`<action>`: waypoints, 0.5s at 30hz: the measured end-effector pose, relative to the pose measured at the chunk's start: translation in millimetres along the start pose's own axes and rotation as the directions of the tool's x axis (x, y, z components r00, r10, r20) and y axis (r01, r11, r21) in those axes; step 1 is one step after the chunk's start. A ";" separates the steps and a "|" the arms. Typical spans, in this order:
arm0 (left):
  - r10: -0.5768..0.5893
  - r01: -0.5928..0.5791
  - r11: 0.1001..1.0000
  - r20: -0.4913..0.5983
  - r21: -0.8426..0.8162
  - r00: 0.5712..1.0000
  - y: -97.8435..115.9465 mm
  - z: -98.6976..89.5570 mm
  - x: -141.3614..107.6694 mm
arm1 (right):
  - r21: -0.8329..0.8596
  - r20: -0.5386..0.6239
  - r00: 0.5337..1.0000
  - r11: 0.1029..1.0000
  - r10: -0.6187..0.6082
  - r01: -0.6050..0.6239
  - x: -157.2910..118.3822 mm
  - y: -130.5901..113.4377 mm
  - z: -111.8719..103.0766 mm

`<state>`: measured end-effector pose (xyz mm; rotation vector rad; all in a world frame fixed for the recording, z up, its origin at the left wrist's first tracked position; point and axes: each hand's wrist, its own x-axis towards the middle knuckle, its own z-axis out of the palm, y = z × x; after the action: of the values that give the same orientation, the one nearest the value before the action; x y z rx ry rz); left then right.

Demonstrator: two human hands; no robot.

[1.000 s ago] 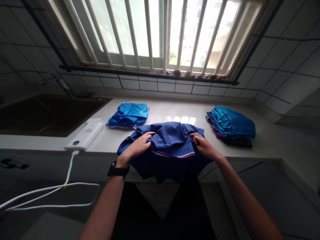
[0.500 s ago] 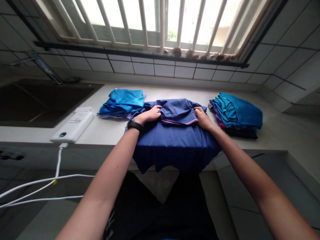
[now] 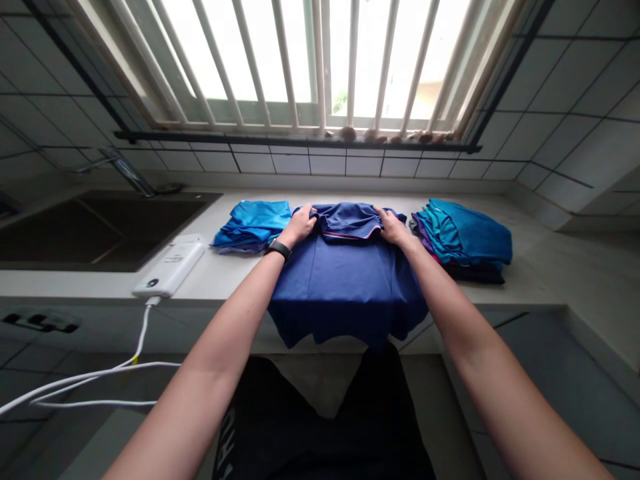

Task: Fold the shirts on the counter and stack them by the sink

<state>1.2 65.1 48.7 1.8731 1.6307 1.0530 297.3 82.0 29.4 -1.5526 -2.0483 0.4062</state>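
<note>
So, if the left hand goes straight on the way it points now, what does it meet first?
The dark blue shirt on the counter: the left hand already lies on its folded top edge, as far as this view shows.

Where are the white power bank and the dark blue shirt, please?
White power bank [image 3: 169,270]: head view, on its top face.
Dark blue shirt [image 3: 346,293]: head view, on the flat middle of the cloth.

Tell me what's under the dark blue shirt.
The shirt rests on the counter, its front draping over the edge. Anything else beneath it is hidden.
</note>
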 end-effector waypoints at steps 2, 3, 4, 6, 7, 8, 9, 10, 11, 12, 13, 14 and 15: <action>-0.022 0.016 0.997 -0.078 -0.080 0.997 11.5 -16.8 -7.7 | 0.008 -0.039 0.999 0.999 -0.034 0.034 -8.8 -11.0 -11.2; -0.036 0.024 0.991 -0.085 -0.134 0.996 16.5 -26.0 -15.5 | 0.029 -0.097 0.995 0.999 -0.037 0.040 -17.6 -15.5 -17.3; -0.045 0.031 0.981 -0.070 -0.190 0.996 20.3 -35.1 -26.7 | 0.063 -0.166 0.985 0.997 -0.038 0.049 -29.7 -19.0 -23.2; -0.038 0.042 0.959 0.021 -0.280 0.999 22.3 -50.6 -58.3 | 0.138 -0.271 0.962 0.987 -0.041 0.081 -64.0 -21.2 -31.8; -0.039 0.056 0.956 0.067 -0.289 0.997 20.0 -55.7 -77.4 | 0.168 -0.263 0.963 0.980 -0.059 0.106 -84.9 -19.7 -33.7; -0.042 0.074 0.959 0.121 -0.275 0.992 15.6 -58.4 -97.1 | 0.184 -0.216 0.973 0.975 -0.086 0.127 -106.9 -16.6 -33.5; -0.051 0.095 0.966 0.184 -0.240 0.982 9.5 -58.6 -115.9 | 0.188 -0.147 0.982 0.971 -0.121 0.148 -128.4 -12.2 -31.5; -0.060 0.107 0.975 0.231 -0.197 0.971 2.3 -56.4 -132.6 | 0.185 -0.062 0.984 0.967 -0.167 0.175 -148.2 -7.2 -27.8; -0.052 0.093 0.985 0.268 -0.145 0.962 -5.2 -52.3 -146.1 | 0.179 0.008 0.978 0.963 -0.207 0.202 -164.8 -2.1 -23.2; -0.036 0.065 0.994 0.292 -0.091 0.956 -12.3 -46.7 -155.8 | 0.168 0.060 0.970 0.960 -0.237 0.224 -177.4 2.6 -18.2; -0.018 0.033 0.998 0.302 -0.044 0.953 -18.5 -40.3 -161.4 | 0.153 0.097 0.961 0.958 -0.260 0.244 -185.6 6.4 -13.5; 0.001 0.001 1.000 0.302 -0.007 0.953 -23.3 -33.6 -163.0 | 0.136 0.120 0.954 0.956 -0.276 0.260 -189.2 9.3 -9.3; 0.020 -0.026 0.999 0.297 0.018 0.955 -26.7 -27.1 -160.9 | 0.116 0.131 0.949 0.955 -0.285 0.271 -188.5 11.5 -6.0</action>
<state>-39.0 -89.0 4.1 1.9592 1.4534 0.7206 346.9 -94.7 -15.4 -1.1834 -2.2840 0.5151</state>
